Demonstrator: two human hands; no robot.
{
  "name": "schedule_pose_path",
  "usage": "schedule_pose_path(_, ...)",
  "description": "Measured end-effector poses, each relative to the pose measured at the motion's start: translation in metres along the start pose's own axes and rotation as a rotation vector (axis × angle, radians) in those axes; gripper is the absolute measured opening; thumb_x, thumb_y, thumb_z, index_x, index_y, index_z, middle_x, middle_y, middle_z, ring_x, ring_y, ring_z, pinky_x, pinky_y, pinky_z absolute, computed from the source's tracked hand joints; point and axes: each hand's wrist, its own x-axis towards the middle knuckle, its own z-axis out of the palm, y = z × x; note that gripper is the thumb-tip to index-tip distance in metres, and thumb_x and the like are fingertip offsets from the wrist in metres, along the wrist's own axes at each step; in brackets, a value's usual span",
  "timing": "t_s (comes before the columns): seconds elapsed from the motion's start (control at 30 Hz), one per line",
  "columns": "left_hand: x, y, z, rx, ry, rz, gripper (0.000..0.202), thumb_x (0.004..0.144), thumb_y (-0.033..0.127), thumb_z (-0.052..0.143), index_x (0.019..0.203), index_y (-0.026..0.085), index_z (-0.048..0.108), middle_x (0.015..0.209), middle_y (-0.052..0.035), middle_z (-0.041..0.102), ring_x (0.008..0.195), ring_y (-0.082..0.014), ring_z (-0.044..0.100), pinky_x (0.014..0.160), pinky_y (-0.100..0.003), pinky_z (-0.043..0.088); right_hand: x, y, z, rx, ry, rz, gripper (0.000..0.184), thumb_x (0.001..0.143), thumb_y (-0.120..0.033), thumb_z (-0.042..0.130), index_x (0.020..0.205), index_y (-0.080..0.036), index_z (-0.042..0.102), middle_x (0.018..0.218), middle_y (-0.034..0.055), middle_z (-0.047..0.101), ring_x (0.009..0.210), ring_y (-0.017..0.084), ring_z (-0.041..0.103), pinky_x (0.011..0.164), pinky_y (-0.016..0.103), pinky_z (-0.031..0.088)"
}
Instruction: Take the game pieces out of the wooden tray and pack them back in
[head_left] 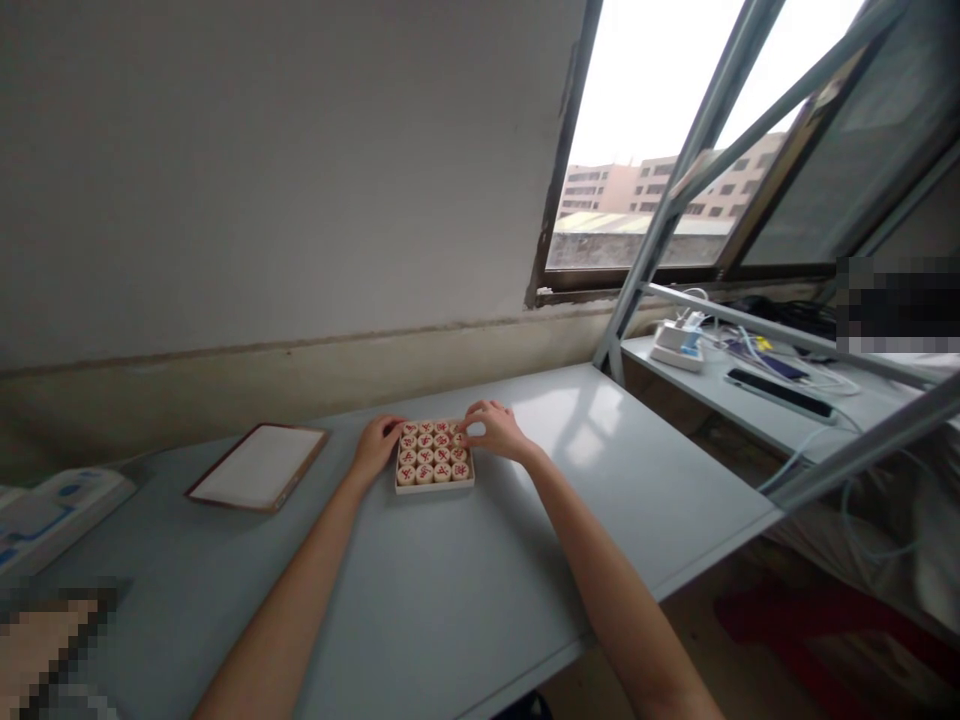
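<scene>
A small shallow box (434, 487) filled with several round pale chess pieces with red characters (433, 455) lies on the grey table (450, 590). My left hand (375, 444) rests against the box's left far corner, fingers curled on its edge. My right hand (493, 428) is at the box's far right corner, fingertips pinched at a piece there.
A flat box lid with a brown rim (259, 466) lies to the left. A white and blue device (52, 505) sits at the far left edge. To the right, a second table (750, 400) carries a power strip, cables and a phone. The window frame stands behind.
</scene>
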Motion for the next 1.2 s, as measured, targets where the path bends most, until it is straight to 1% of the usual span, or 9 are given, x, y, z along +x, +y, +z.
schedule_pose_path(0.23,0.001,0.000,-0.001,0.011,-0.019,-0.004,0.028,0.070,0.033,0.044,0.079,0.014,0.062,0.086,-0.0079,0.062,0.082,-0.0178,0.056,0.078,-0.029,0.043,0.005,0.001,0.006,0.191,-0.075,0.013,0.011,0.070,-0.027,0.062,0.081,-0.023,0.064,0.083,-0.0022,0.064,0.079,0.014,0.054,0.082,0.031,0.029)
schedule_pose_path(0.37,0.000,0.001,-0.002,0.034,-0.015,0.009,0.028,0.072,0.033,0.043,0.079,0.014,0.062,0.086,-0.0078,0.062,0.083,-0.0181,0.055,0.079,-0.030,0.042,0.005,-0.002,0.004,0.109,-0.108,0.002,0.020,0.070,-0.028,0.062,0.090,-0.029,0.065,0.084,-0.0019,0.065,0.074,0.014,0.054,0.081,0.032,0.029)
schedule_pose_path(0.57,0.000,0.002,-0.002,0.022,-0.009,0.002,0.029,0.071,0.033,0.043,0.080,0.014,0.062,0.087,-0.0081,0.063,0.084,-0.0183,0.056,0.080,-0.030,0.042,0.002,-0.004,0.001,0.016,-0.078,-0.024,0.022,0.068,-0.025,0.065,0.090,-0.028,0.064,0.095,0.0018,0.062,0.091,0.020,0.051,0.084,0.037,0.027)
schedule_pose_path(0.73,0.000,0.003,-0.002,0.018,-0.013,0.004,0.028,0.070,0.034,0.043,0.079,0.015,0.062,0.086,-0.0074,0.063,0.083,-0.0181,0.057,0.078,-0.029,0.043,0.005,-0.003,-0.003,0.268,-0.052,-0.037,0.011,0.067,-0.021,0.064,0.078,-0.021,0.062,0.080,-0.0014,0.063,0.074,0.012,0.054,0.076,0.027,0.035)
schedule_pose_path(0.87,0.000,0.005,-0.003,0.035,-0.009,0.006,0.028,0.070,0.033,0.043,0.079,0.014,0.063,0.087,-0.0080,0.063,0.084,-0.0185,0.056,0.079,-0.030,0.043,0.002,0.021,-0.014,0.494,0.014,0.029,0.015,0.069,-0.028,0.061,0.080,-0.017,0.059,0.077,0.0004,0.063,0.066,0.011,0.054,0.061,0.022,0.039)
schedule_pose_path(0.93,0.000,0.004,-0.003,0.042,-0.016,0.007,0.028,0.071,0.032,0.043,0.080,0.014,0.062,0.087,-0.0083,0.063,0.084,-0.0185,0.056,0.079,-0.030,0.042,-0.004,0.039,-0.018,0.440,-0.030,0.164,0.017,0.069,-0.030,0.061,0.080,-0.017,0.058,0.073,0.0010,0.063,0.063,0.011,0.054,0.056,0.021,0.038)
schedule_pose_path(1.03,0.000,0.003,-0.002,0.050,-0.021,0.006,0.028,0.072,0.032,0.042,0.081,0.015,0.062,0.089,-0.0078,0.063,0.085,-0.0181,0.056,0.080,-0.030,0.042,-0.013,0.059,-0.019,0.123,-0.020,0.351,0.022,0.069,-0.039,0.060,0.075,-0.018,0.058,0.074,0.0033,0.062,0.063,0.014,0.054,0.055,0.023,0.036)
schedule_pose_path(1.13,0.000,0.002,-0.002,0.058,-0.025,-0.002,0.028,0.072,0.031,0.041,0.081,0.016,0.062,0.089,-0.0072,0.063,0.086,-0.0180,0.056,0.082,-0.030,0.042,-0.015,0.062,-0.015,-0.177,0.126,0.360,0.028,0.073,-0.045,0.055,0.070,-0.018,0.057,0.077,0.0071,0.060,0.073,0.018,0.053,0.060,0.026,0.035)
schedule_pose_path(1.2,0.000,0.002,-0.002,0.053,-0.031,0.001,0.029,0.072,0.032,0.040,0.082,0.016,0.062,0.089,-0.0075,0.063,0.086,-0.0184,0.056,0.082,-0.031,0.042,-0.014,0.053,-0.013,-0.228,0.188,0.311,0.025,0.076,-0.041,0.053,0.068,-0.018,0.057,0.079,0.0075,0.059,0.078,0.019,0.053,0.064,0.027,0.035)
